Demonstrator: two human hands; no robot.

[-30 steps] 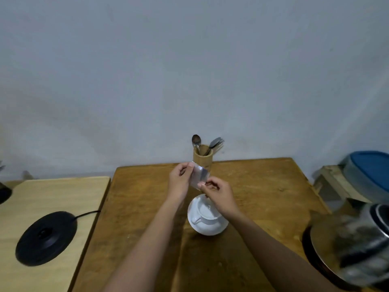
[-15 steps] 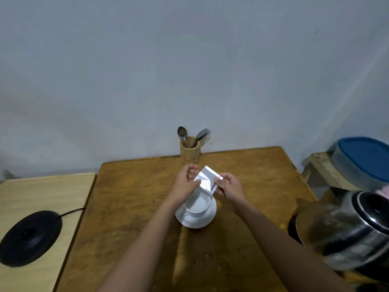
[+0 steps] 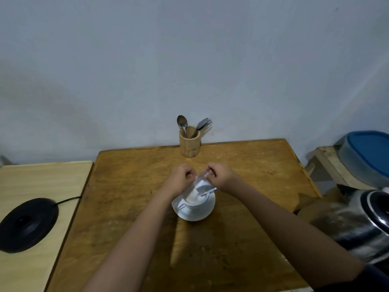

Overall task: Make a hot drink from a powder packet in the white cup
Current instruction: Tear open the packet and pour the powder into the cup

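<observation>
The white cup (image 3: 194, 200) stands on a white saucer (image 3: 197, 213) in the middle of the brown wooden table (image 3: 126, 186). Both hands pinch a small silvery powder packet (image 3: 203, 186) right above the cup. My left hand (image 3: 181, 180) grips the packet's left upper corner and my right hand (image 3: 219, 175) grips its right upper corner. The packet hangs tilted with its lower end over the cup's mouth. The cup's inside looks pale; whether powder lies in it I cannot tell.
A wooden holder (image 3: 189, 144) with a spoon and forks stands at the table's far edge. A steel kettle (image 3: 362, 224) sits at the right edge. Its black base (image 3: 27, 224) lies on the lighter table to the left. A blue-lidded container (image 3: 366, 157) is at far right.
Both hands have turned the packet from upright above the cup to tilted down over its mouth, and the hands now sit higher on the packet. The view shifted slightly.
</observation>
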